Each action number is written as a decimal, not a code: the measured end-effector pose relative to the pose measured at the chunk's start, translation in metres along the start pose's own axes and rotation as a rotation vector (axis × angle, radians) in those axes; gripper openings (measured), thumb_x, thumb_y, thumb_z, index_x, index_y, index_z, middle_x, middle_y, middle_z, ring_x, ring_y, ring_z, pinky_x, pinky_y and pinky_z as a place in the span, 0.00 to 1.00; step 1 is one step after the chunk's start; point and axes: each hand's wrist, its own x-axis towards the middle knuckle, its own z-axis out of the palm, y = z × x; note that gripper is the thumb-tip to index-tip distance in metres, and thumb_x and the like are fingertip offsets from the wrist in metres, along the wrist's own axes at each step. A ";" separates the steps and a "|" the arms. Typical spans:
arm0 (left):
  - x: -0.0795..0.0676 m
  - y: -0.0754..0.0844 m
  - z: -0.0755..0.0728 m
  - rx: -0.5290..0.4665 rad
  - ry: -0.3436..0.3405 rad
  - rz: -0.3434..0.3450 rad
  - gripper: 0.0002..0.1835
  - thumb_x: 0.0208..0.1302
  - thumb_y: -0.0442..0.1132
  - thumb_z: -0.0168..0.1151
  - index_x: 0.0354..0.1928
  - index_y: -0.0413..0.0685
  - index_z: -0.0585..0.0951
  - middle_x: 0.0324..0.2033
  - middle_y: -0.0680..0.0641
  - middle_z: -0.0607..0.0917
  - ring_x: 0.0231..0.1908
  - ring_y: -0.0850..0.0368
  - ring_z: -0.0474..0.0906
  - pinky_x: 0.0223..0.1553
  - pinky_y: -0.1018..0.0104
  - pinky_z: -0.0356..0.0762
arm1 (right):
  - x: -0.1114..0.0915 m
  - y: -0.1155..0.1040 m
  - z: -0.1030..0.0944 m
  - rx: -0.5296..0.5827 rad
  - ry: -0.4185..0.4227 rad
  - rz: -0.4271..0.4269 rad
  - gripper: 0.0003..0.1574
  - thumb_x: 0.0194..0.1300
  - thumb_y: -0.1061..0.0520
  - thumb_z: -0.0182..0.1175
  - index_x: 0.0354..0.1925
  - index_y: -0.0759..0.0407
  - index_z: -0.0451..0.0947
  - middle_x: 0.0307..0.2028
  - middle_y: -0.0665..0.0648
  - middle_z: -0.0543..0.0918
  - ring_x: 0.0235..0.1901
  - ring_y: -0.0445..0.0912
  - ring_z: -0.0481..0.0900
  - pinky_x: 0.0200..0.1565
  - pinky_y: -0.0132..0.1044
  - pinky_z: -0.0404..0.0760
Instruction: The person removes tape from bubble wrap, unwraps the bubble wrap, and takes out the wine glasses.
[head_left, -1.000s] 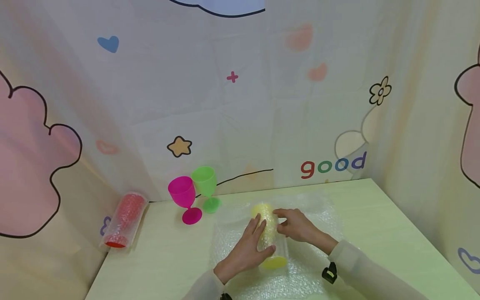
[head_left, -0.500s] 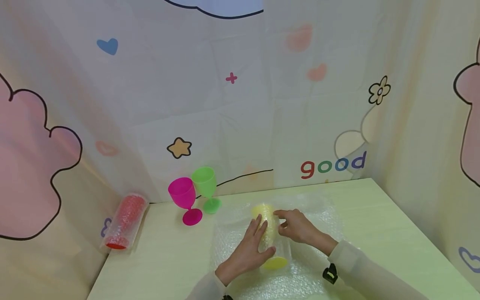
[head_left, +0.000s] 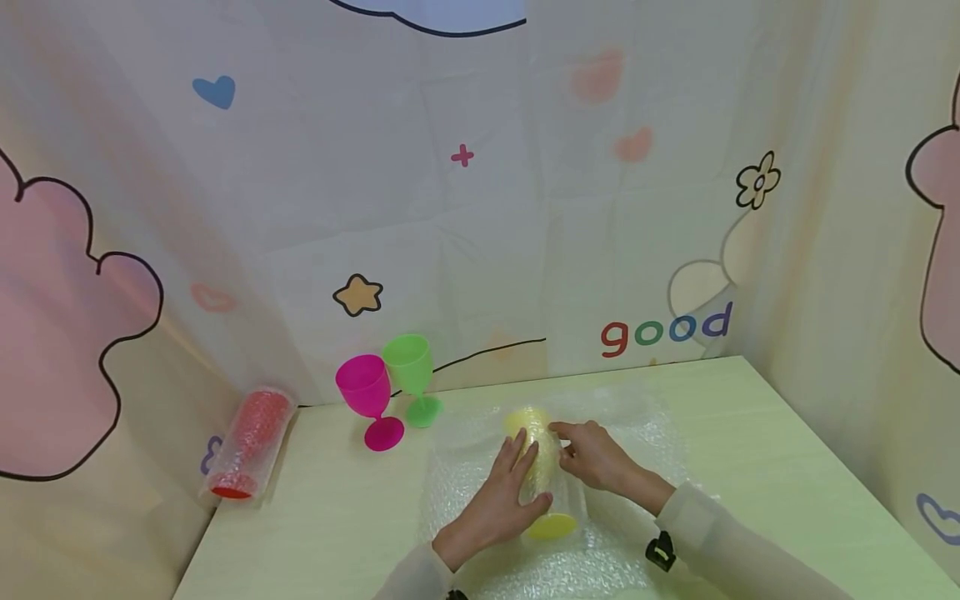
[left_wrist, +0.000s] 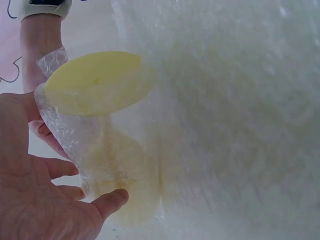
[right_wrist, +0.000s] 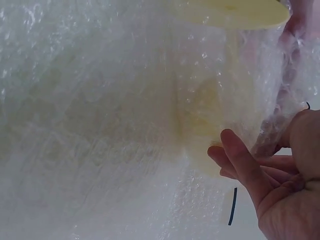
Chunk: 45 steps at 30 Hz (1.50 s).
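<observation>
A yellow goblet lies on its side, rolled in clear bubble wrap, its round base toward me. My left hand rests on the roll's left side, fingers spread and fairly straight across it, thumb near the base. At the roll's far right side is my right hand. Its index finger lies along the wrapped cup, and in the right wrist view the thumb and fingertips come together at the bubble wrap. The yellow base shows large through the film in the left wrist view.
A magenta goblet and a green goblet stand upright at the back left of the table. Beyond them at the left edge lies a red goblet in bubble wrap. A printed curtain hangs behind.
The wrapped yellow goblet has shifted slightly to the right, and both hands have moved slightly along with it. The other goblets stay where they were.
</observation>
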 end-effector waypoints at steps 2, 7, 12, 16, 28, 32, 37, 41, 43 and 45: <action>0.000 0.000 0.000 0.001 0.002 0.004 0.41 0.70 0.57 0.52 0.77 0.46 0.54 0.79 0.47 0.42 0.78 0.39 0.39 0.67 0.37 0.65 | 0.000 0.000 0.001 -0.002 0.004 0.008 0.26 0.58 0.68 0.63 0.56 0.68 0.77 0.42 0.63 0.88 0.36 0.52 0.88 0.35 0.40 0.86; 0.000 -0.001 0.000 0.007 0.011 0.003 0.41 0.69 0.57 0.53 0.77 0.46 0.54 0.79 0.47 0.43 0.77 0.38 0.40 0.66 0.38 0.65 | -0.001 -0.002 0.001 -0.007 -0.007 0.028 0.26 0.58 0.67 0.64 0.57 0.66 0.77 0.46 0.64 0.87 0.37 0.53 0.89 0.36 0.41 0.87; -0.001 -0.002 0.000 0.013 0.022 -0.001 0.41 0.68 0.57 0.54 0.77 0.46 0.55 0.79 0.46 0.44 0.77 0.38 0.41 0.66 0.38 0.66 | 0.000 -0.003 -0.001 -0.046 -0.027 0.030 0.27 0.58 0.63 0.67 0.57 0.64 0.77 0.45 0.63 0.87 0.36 0.51 0.89 0.36 0.41 0.87; -0.002 -0.003 -0.001 0.015 0.023 0.002 0.41 0.68 0.57 0.54 0.77 0.46 0.55 0.79 0.46 0.44 0.77 0.38 0.42 0.67 0.40 0.66 | 0.002 0.000 0.002 -0.078 -0.003 -0.023 0.24 0.60 0.63 0.64 0.56 0.66 0.78 0.41 0.63 0.88 0.35 0.52 0.89 0.35 0.41 0.87; -0.001 -0.004 0.000 0.010 0.023 0.009 0.40 0.68 0.56 0.53 0.76 0.46 0.55 0.79 0.47 0.45 0.77 0.38 0.42 0.67 0.41 0.66 | 0.000 0.005 0.004 -0.128 0.039 -0.141 0.21 0.63 0.65 0.59 0.54 0.69 0.79 0.15 0.46 0.72 0.16 0.35 0.60 0.20 0.25 0.61; -0.001 -0.006 0.001 0.010 0.024 0.015 0.40 0.68 0.55 0.54 0.76 0.46 0.55 0.79 0.47 0.45 0.77 0.38 0.42 0.67 0.40 0.66 | 0.000 0.007 0.005 -0.129 0.039 -0.157 0.21 0.65 0.65 0.57 0.55 0.69 0.78 0.14 0.44 0.68 0.16 0.34 0.58 0.20 0.25 0.60; -0.005 -0.011 0.001 0.020 0.021 0.002 0.41 0.68 0.55 0.54 0.77 0.48 0.53 0.79 0.48 0.43 0.77 0.39 0.43 0.66 0.40 0.67 | 0.000 0.013 0.004 -0.044 0.053 -0.124 0.20 0.66 0.67 0.56 0.55 0.67 0.80 0.12 0.43 0.66 0.14 0.32 0.59 0.19 0.24 0.61; -0.007 -0.013 0.000 -0.004 0.040 -0.017 0.42 0.67 0.56 0.55 0.77 0.51 0.53 0.79 0.46 0.42 0.77 0.36 0.44 0.65 0.38 0.68 | 0.000 0.013 0.001 0.021 0.049 -0.097 0.20 0.66 0.66 0.56 0.55 0.66 0.80 0.17 0.49 0.78 0.15 0.33 0.67 0.20 0.25 0.68; -0.007 -0.013 0.001 -0.037 0.053 -0.041 0.42 0.67 0.56 0.56 0.77 0.53 0.53 0.79 0.43 0.42 0.75 0.34 0.50 0.62 0.38 0.71 | 0.000 0.011 0.001 0.053 0.040 -0.066 0.21 0.65 0.65 0.57 0.56 0.66 0.79 0.28 0.57 0.87 0.20 0.36 0.76 0.23 0.26 0.74; -0.008 -0.013 0.003 -0.072 0.057 -0.068 0.42 0.67 0.57 0.56 0.77 0.54 0.54 0.78 0.40 0.42 0.72 0.32 0.58 0.59 0.39 0.74 | 0.000 0.009 0.001 0.093 0.025 -0.011 0.22 0.65 0.63 0.58 0.58 0.65 0.79 0.43 0.62 0.88 0.26 0.39 0.83 0.26 0.27 0.78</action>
